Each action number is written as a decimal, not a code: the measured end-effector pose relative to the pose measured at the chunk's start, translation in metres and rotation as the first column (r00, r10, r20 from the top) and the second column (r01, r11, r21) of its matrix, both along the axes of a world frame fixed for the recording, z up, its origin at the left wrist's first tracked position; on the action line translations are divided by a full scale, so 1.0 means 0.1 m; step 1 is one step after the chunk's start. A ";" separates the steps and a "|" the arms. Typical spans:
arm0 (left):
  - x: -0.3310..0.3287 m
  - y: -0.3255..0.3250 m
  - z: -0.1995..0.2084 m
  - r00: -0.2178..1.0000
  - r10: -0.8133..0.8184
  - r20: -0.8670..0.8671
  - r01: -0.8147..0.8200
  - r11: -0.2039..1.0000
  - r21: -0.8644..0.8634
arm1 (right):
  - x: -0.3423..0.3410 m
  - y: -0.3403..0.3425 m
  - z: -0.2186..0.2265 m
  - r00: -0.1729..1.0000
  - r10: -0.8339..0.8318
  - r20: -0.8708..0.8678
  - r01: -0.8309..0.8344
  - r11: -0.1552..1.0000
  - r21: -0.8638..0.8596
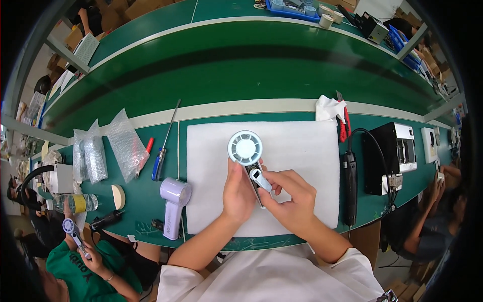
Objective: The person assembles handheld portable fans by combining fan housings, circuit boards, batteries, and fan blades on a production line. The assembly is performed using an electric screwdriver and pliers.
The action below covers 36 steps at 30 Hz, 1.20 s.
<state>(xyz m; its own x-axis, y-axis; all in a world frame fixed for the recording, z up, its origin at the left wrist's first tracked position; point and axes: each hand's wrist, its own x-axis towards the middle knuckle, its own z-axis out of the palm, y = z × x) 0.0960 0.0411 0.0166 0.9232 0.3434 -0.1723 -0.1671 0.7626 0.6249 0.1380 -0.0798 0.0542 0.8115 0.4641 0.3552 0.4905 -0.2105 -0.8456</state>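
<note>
A handheld fan (245,147) with a round, pale blue slotted head is held upright over a white foam mat (211,143). My left hand (237,195) is closed around its handle from the left. The handle's front looks uncovered, with dark insides showing. Between the thumb and fingers of my right hand (293,199) is a small pale blue piece with a dark window (258,176), at the upper part of the handle. Whether that piece is joined to the handle I cannot make out. Left of the mat lies a lilac handheld fan (173,214).
Left are a blue-handled screwdriver (159,163), bubble-wrap bags (126,146) and a plastic bottle (78,203). Right are a black electric screwdriver (349,186), red-handled pliers (344,128) and a black power unit (385,156). A co-worker's hand (90,259) holds another fan at lower left.
</note>
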 end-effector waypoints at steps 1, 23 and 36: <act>-0.01 -0.01 0.00 1.000 -0.029 0.009 0.029 1.000 -0.004 | 0.00 0.00 -0.01 1.000 0.003 -0.001 -0.003 1.000 0.001; 0.03 0.01 -0.19 0.995 0.097 -0.023 -0.095 0.994 0.060 | 0.07 -0.02 -0.01 0.999 -0.045 -0.016 0.044 0.998 -0.049; -0.04 -0.10 -0.05 0.994 0.030 -0.108 -0.024 0.998 0.053 | 0.02 -0.10 -0.06 0.993 -0.111 -0.036 0.115 0.985 0.127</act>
<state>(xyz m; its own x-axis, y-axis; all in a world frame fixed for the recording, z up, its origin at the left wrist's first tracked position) 0.0921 0.0314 0.0115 0.8902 0.3789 -0.2528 -0.1161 0.7254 0.6785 0.1400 -0.0894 0.0478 0.8669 0.3207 0.3816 0.4448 -0.1521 -0.8826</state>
